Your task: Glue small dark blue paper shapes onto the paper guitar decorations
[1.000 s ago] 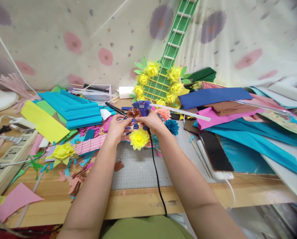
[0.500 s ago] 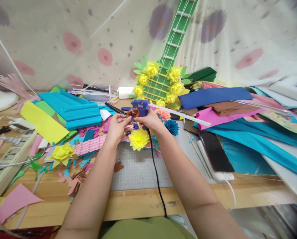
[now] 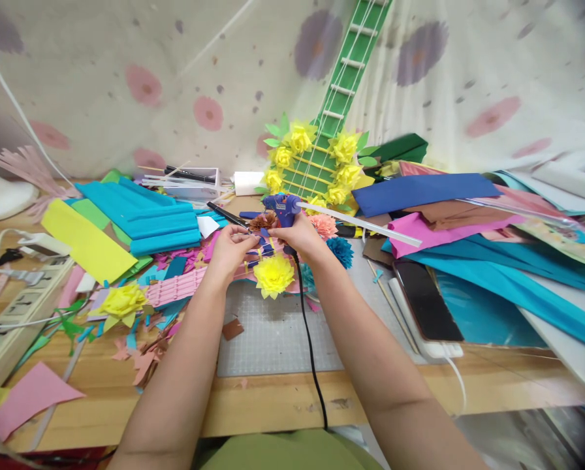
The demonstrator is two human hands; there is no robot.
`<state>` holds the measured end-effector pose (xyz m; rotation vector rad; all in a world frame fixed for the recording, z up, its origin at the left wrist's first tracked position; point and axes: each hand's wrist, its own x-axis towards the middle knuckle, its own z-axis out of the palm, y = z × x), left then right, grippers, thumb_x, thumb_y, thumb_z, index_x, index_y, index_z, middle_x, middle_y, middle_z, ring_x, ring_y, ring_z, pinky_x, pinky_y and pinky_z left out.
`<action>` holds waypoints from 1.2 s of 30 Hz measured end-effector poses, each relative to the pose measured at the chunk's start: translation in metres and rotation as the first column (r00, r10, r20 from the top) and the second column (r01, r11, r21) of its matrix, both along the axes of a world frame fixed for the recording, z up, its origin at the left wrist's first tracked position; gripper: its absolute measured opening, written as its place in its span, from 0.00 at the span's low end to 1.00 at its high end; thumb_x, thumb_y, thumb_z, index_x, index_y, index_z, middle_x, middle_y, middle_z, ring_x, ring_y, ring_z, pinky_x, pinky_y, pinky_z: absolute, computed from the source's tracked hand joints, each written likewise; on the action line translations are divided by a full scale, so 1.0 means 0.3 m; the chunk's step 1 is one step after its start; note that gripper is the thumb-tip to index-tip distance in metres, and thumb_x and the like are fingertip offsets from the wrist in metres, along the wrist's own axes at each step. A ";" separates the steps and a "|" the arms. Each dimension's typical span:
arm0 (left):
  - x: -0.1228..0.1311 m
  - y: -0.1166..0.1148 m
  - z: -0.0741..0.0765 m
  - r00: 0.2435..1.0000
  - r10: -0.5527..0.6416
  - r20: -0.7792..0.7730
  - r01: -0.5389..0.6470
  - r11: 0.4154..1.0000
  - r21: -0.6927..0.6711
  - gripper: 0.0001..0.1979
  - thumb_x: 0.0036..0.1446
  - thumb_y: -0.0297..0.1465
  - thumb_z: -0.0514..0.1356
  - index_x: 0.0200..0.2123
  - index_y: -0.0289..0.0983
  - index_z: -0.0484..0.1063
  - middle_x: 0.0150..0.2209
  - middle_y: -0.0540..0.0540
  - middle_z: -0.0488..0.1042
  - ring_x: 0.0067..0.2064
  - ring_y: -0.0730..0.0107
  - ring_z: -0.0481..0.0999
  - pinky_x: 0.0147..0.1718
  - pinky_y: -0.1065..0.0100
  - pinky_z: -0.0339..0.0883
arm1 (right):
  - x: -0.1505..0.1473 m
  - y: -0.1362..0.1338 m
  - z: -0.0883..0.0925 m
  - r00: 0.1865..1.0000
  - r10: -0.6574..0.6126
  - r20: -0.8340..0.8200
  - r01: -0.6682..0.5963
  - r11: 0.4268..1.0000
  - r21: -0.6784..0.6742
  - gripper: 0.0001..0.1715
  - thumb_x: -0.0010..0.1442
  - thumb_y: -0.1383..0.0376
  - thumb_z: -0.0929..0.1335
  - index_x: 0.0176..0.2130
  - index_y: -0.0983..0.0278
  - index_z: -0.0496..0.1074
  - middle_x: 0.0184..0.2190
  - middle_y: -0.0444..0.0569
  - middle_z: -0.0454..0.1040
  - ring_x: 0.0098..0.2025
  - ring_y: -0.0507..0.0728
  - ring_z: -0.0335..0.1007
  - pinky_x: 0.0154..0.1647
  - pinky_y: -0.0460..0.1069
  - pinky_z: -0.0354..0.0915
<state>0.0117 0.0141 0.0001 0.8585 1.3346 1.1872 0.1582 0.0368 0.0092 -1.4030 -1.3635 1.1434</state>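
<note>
Fingers of the left hand draw close together at the tips, beside a small blue piece; whether they clamp it or only touch it, I cannot tell; the right hand is clamped around the handle of a blue glue gun, its thumb reaching toward the same piece. A long pale glue stick juts from the back of the gun toward the right; the nozzle end faces left, above the left fingertips and near a ruffled brown flower; a black cord hangs down from the handle.

Below the hands a pink paper guitar lies on the desk, partly over a gray cutting mat; its neck points left, and a yellow flower sits on its near side; a green guitar ringed with yellow blooms leans behind.

For careful work here, I judge that the nozzle is best kept clear of the left fingertips; a light pinch at the edge should spare thin material from creasing; a slack cord, kept off the petals, would help too.
</note>
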 end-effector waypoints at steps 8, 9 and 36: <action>0.010 0.001 0.013 0.999 0.042 0.000 -0.042 0.999 -0.017 0.16 0.39 0.23 0.65 0.31 0.38 0.61 0.21 0.55 0.70 0.27 0.70 0.76 0.23 0.71 0.70 | -0.004 0.011 -0.011 0.991 -0.010 0.133 0.018 0.998 -0.062 0.25 0.41 0.68 0.71 0.42 0.64 0.66 0.30 0.44 0.71 0.31 0.55 0.69 0.34 0.52 0.69; 0.010 0.001 0.012 0.999 0.048 0.002 -0.048 0.999 -0.015 0.17 0.39 0.23 0.65 0.31 0.38 0.61 0.21 0.55 0.70 0.27 0.70 0.76 0.23 0.71 0.70 | -0.006 0.012 -0.011 0.988 -0.018 0.154 0.028 0.998 -0.063 0.27 0.41 0.67 0.72 0.43 0.65 0.67 0.31 0.45 0.72 0.32 0.55 0.70 0.36 0.52 0.70; -0.020 0.040 0.023 0.996 -0.053 -0.072 0.051 0.998 -0.031 0.18 0.40 0.22 0.67 0.31 0.38 0.62 0.22 0.53 0.74 0.22 0.71 0.75 0.22 0.70 0.70 | -0.038 0.001 0.020 0.962 0.109 0.250 -0.130 0.989 0.069 0.21 0.41 0.73 0.70 0.39 0.65 0.72 0.34 0.47 0.76 0.37 0.58 0.73 0.38 0.52 0.72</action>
